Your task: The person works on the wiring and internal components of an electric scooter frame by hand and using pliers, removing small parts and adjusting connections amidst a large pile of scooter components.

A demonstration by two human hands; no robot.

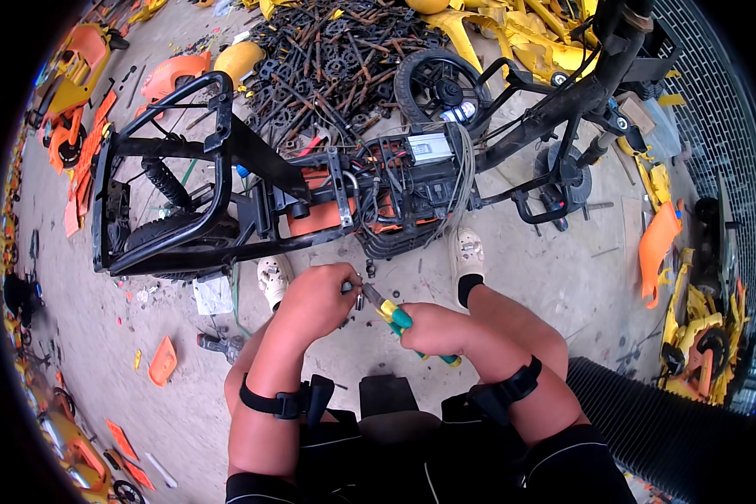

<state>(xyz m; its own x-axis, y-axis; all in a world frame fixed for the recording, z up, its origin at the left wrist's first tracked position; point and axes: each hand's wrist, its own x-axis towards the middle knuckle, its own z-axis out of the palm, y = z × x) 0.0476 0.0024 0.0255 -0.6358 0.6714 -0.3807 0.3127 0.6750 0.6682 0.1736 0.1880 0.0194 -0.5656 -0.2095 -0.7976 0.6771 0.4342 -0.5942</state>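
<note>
Above the floor between my knees, my left hand (321, 296) is closed with thumb and fingertips pinched on a small metal piece (347, 287), too small to name. My right hand (433, 328) grips pliers (388, 311) with green and yellow handles. Their metal jaws point up and left, beside the left fingertips; whether they touch the small piece I cannot tell. Just beyond my hands lies a black electric scooter frame (265, 160). Wiring, grey cables (464, 172) and a silver box (429, 149) show in its middle section.
A power tool (220, 345) and an orange plastic piece (163, 362) lie left on the floor. Behind the frame rises a heap of dark, rusty metal parts (328, 67). Yellow panels (554, 34) pile up far right; a black ribbed object (638, 412) sits near right.
</note>
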